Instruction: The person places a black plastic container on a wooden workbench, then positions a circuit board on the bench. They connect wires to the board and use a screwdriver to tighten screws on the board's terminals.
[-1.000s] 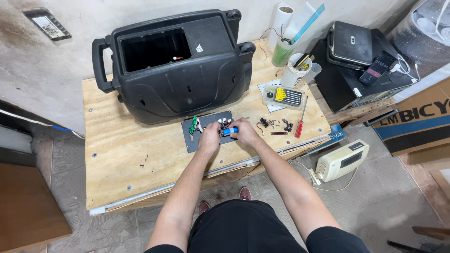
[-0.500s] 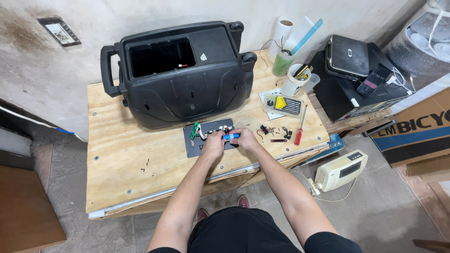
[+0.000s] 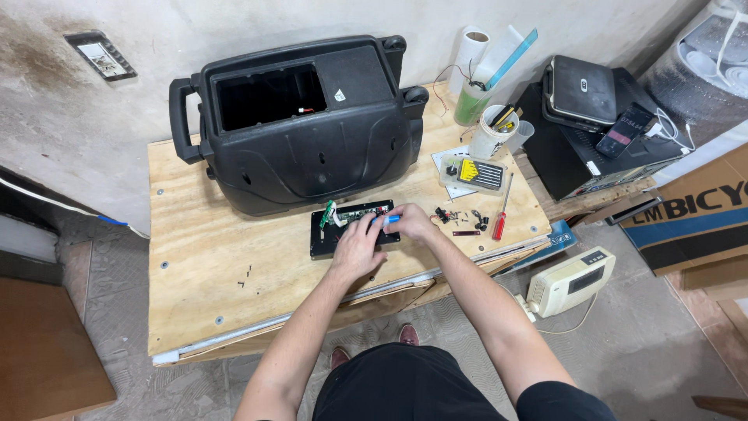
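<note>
A black panel with a green circuit board (image 3: 336, 226) lies flat on the plywood workbench (image 3: 202, 257), in front of a big black speaker cabinet (image 3: 300, 125). My left hand (image 3: 357, 248) rests on the panel's right part, fingers curled onto it. My right hand (image 3: 411, 221) meets it from the right and pinches a small blue tool or part (image 3: 389, 221) over the panel's right edge. The panel's right end is hidden under both hands.
Loose screws and small parts (image 3: 460, 218), a red-handled screwdriver (image 3: 501, 218) and a clear bit case (image 3: 477, 175) lie right of my hands. A white cup of tools (image 3: 495, 131) stands behind. Black devices (image 3: 592, 117) sit far right, a beige device (image 3: 570, 281) on the floor.
The camera view has shifted slightly. Both hands stay on the panel, with the blue item still pinched in my right hand.
</note>
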